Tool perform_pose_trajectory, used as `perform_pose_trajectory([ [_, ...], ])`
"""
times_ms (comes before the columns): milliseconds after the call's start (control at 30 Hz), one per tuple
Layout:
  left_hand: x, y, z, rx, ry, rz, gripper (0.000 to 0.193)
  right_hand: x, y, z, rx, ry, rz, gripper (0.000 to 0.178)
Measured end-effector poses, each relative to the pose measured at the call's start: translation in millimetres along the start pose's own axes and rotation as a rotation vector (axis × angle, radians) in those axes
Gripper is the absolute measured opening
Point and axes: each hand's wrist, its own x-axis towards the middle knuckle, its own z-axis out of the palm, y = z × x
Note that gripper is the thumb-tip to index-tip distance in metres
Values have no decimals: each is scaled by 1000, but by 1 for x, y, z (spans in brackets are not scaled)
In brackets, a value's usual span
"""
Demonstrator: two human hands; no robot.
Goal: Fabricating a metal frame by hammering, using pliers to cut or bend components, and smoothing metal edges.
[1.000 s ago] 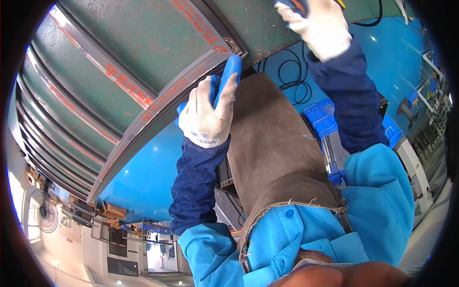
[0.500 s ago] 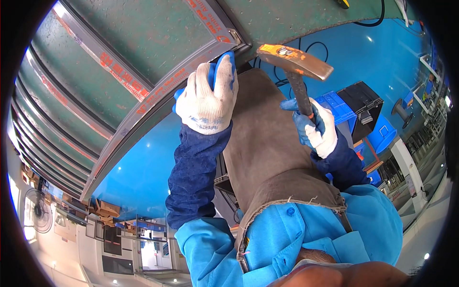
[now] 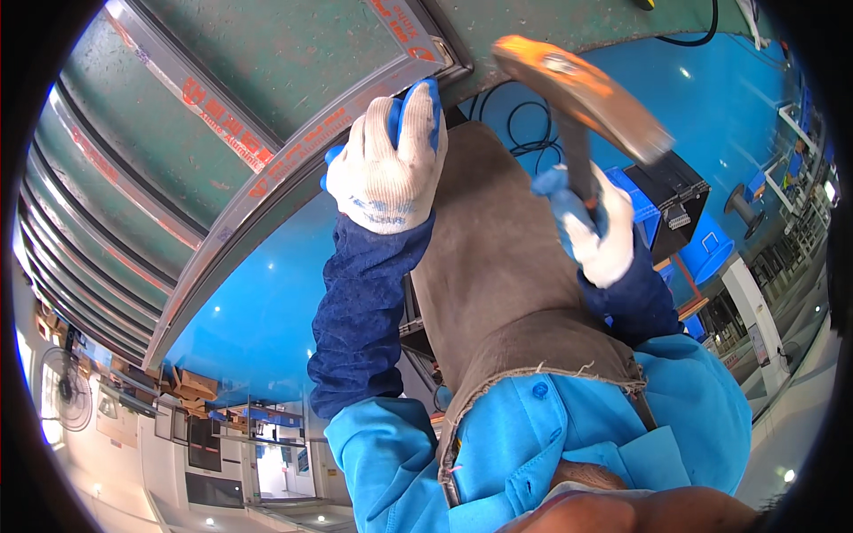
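Blue floor (image 3: 249,311) borders a green worktop (image 3: 555,16) bearing a barred metal frame (image 3: 194,93). The nearer left hand (image 3: 386,169) rests at the frame's corner (image 3: 444,58); whether it pinches is hidden. Right of that corner, apart, the right hand (image 3: 600,226) wraps a hammer (image 3: 576,142), handle pointing up the view; its head (image 3: 604,102) is blurred, the frame cut off above.

I see a hammer (image 3: 586,102), dark-handled, its steel-and-orange head blurred and raised, near a grey, red-printed, barred metal frame (image 3: 293,157) lying along the green worktop's (image 3: 533,22) edge.
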Motion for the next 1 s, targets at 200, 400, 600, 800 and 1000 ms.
perform_pose_trajectory([
  [200, 2, -1, -2, 6, -12, 0, 41, 16, 1, -3, -131, -87, -134, 7],
  [400, 9, -2, 10, -47, 61, -46, 33, 32, 1, -3, -127, -58, -240, 8],
  [600, 2, 0, 2, -25, 55, -24, 33, 19, -8, -5, -12, -15, -62, 9],
  [800, 3, 2, -1, -21, 13, -55, 32, 34, 6, -5, -197, -22, -195, 11],
  [1000, 2, 4, 2, -2, 37, -39, 31, 10, 17, -8, -38, 23, -221, 12],
])
